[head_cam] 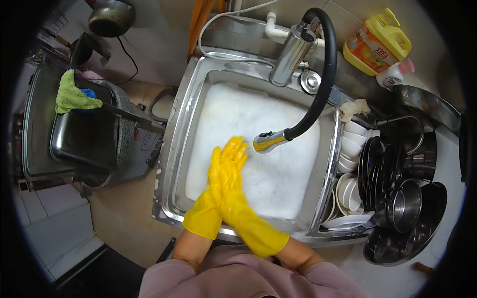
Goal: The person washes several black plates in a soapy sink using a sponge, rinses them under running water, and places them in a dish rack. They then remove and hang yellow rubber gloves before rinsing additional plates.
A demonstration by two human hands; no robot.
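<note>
My left hand [215, 175] and my right hand [233, 169] wear yellow rubber gloves and press against each other over the sink. The right hand lies partly across the left and hides some of it. Fingers point away from me, stretched out, and nothing shows in either hand. Just right of the fingertips is the chrome spray head [270, 142] of the faucet, with fine water streams at its mouth. Below the hands, thick white foam [257, 178] covers the basin of the stainless steel sink [174, 123].
White bowls [350, 147], black plates [369, 173] and a metal pot [407, 205] crowd the right side. A yellow detergent jug [376, 44] and a pump bottle [393, 74] stand at the back right. Left of the sink, a green cloth [72, 95] hangs near a steel basin [84, 139].
</note>
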